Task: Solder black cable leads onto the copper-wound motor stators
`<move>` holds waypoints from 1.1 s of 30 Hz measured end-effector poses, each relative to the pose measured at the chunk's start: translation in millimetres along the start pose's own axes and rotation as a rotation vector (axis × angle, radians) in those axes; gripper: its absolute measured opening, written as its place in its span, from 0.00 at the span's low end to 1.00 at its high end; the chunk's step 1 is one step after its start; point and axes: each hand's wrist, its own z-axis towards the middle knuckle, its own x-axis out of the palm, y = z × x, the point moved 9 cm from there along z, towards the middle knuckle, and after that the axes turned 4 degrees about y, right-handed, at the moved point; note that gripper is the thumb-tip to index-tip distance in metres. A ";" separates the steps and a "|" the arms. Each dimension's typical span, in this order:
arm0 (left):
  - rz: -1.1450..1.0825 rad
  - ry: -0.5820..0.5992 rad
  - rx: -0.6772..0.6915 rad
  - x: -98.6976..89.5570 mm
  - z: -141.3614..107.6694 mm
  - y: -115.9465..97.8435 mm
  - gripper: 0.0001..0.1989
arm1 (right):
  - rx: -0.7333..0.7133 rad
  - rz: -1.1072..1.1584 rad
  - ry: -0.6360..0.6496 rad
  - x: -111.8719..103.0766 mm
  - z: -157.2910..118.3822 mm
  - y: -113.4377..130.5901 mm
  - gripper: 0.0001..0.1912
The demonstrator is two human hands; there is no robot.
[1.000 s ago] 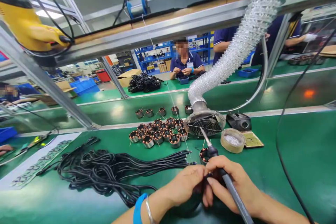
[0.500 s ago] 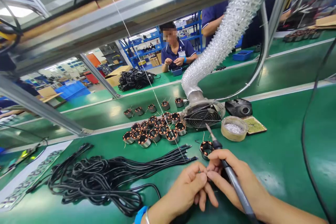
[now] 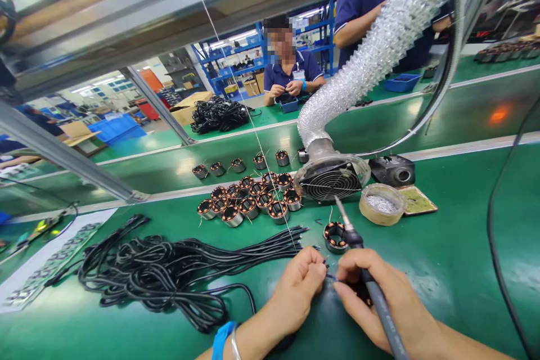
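My left hand point(image 3: 295, 287) is closed in a pinch, with a dark wire end point(image 3: 325, 261) poking out past the fingertips. My right hand point(image 3: 383, 292) grips a soldering iron point(image 3: 379, 301), its metal tip pointing up and away towards the fan. The thumb and forefinger of that hand also pinch at a thin dark wire point(image 3: 331, 277) in the small gap between my hands. Just beyond them a stator with copper windings point(image 3: 336, 236) stands on the green bench. Left of my hands lies a bundle of black cables point(image 3: 169, 281), their stripped ends towards me.
Several stators point(image 3: 248, 199) stand grouped behind the cables. A fume extractor fan point(image 3: 333, 183) with a silver hose point(image 3: 367, 50) stands at the back. Right of it are a round solder tub point(image 3: 382, 205), a sponge tray point(image 3: 419, 200) and a black holder point(image 3: 392, 170). Solder wire point(image 3: 253, 129) hangs down.
My hands have moved slightly apart, opening a gap where dark wire ends now show. The soldering iron stays in my right hand. The view has shifted a little.
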 end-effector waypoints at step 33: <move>0.412 0.088 -0.042 2.2 -2.0 -14.8 0.06 | -0.245 -0.081 0.256 11.0 6.8 1.3 0.16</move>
